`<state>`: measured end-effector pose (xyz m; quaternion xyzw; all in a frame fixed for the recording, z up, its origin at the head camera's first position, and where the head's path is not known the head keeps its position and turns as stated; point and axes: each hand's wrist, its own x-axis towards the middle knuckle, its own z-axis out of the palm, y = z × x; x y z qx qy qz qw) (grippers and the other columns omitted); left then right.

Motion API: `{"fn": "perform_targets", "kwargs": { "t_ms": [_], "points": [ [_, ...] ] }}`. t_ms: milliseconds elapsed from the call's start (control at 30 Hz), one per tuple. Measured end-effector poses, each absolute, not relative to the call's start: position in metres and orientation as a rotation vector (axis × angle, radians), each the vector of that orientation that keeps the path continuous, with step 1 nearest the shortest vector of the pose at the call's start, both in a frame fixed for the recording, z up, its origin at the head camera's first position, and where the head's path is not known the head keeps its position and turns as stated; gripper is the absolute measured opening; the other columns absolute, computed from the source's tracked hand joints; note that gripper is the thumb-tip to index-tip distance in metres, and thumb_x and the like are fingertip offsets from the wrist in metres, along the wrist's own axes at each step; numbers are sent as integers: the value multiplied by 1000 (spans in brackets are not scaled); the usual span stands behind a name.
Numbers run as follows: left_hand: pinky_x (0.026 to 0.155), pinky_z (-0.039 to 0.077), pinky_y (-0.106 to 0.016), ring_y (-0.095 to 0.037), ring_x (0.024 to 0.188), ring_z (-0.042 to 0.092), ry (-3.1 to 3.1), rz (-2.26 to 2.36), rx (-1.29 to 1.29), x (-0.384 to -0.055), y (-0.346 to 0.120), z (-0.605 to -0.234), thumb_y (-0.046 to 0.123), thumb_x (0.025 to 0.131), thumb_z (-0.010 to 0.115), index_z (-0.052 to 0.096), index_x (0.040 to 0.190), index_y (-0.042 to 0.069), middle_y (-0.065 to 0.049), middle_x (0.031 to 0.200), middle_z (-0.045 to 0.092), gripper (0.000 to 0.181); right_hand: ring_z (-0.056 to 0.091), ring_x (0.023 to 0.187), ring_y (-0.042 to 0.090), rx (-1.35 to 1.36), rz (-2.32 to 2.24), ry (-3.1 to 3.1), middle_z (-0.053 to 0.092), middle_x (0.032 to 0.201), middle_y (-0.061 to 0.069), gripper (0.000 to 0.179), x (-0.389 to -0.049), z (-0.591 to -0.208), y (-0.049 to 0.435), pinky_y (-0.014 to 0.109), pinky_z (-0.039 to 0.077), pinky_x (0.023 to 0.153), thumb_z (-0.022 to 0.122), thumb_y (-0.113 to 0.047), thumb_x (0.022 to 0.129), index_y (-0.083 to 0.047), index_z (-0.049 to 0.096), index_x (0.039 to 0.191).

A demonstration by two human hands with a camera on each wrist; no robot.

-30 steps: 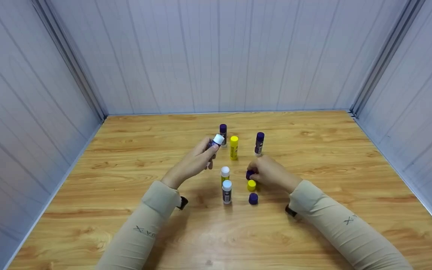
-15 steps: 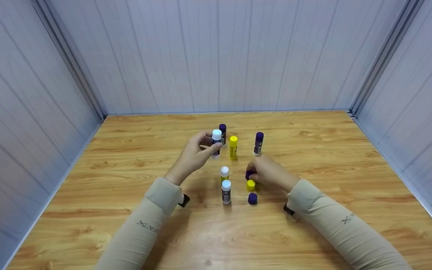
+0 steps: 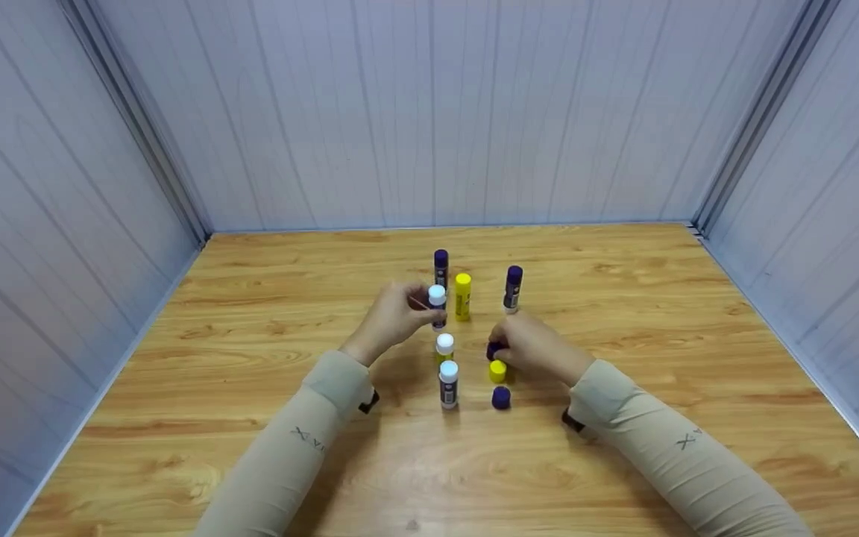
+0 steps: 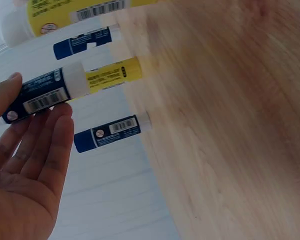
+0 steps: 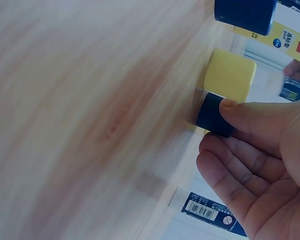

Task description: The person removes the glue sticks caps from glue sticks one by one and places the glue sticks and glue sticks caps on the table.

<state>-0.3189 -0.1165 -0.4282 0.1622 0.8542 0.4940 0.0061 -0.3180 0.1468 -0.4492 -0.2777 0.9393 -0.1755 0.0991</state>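
Between thumb and fingers, my left hand (image 3: 394,319) holds a dark purple glue stick (image 3: 437,298) with a white top, upright at the left middle of the group. The left wrist view shows this glue stick (image 4: 42,95) with its barcode facing the camera. My right hand (image 3: 537,347) pinches a small purple cap (image 5: 213,116) close to the table. Beside that cap stands a yellow cap (image 3: 498,371), and nearer the front a second purple cap (image 3: 501,397). Two more white-topped glue sticks stand in front of my left hand, one yellow (image 3: 444,345) and one purple (image 3: 449,389).
Behind the hands stand a yellow glue stick (image 3: 463,297) and two purple-capped ones, one at the left (image 3: 441,267) and one at the right (image 3: 513,288). The wooden table (image 3: 265,298) is enclosed by pale panel walls (image 3: 429,112).
The left hand has turned the glue stick from tilted to upright, then brought it lower and slightly toward the front. The right hand stays in place with the purple cap.
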Motion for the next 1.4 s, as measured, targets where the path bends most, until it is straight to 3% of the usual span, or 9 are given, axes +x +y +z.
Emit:
{"fn": "perform_targets", "kwargs": {
  "t_ms": [233,533,1000,1400],
  "points": [
    [94,63,-38,-28,106,73,2601,1437,514,-325,-117,-440,12,95,85,78,110,9,-7,108,78,16,73,89,20,-806,-525,2776,81,102,13,13,-318,-450,147,42,64,85,75,-5,101,0,82,111],
    [94,63,-38,-21,103,73,2592,1331,523,-327,-114,-447,9,97,83,80,112,9,-6,109,78,15,72,88,19,-785,-538,2771,81,100,11,12,-318,-451,147,41,64,84,75,-6,101,-1,82,109],
    [94,62,-39,-22,106,71,2545,1259,547,-325,-116,-448,7,97,81,79,106,10,-6,112,76,10,74,88,20,-809,-535,2783,82,100,11,11,-315,-449,148,42,65,85,76,-7,101,-1,83,108],
    [96,61,-39,-22,107,71,2523,1258,524,-325,-117,-448,6,97,80,77,105,10,-5,111,76,9,75,101,29,-816,-516,2803,79,112,17,20,-315,-451,149,47,64,93,78,-8,99,1,78,117]
  ]
}}
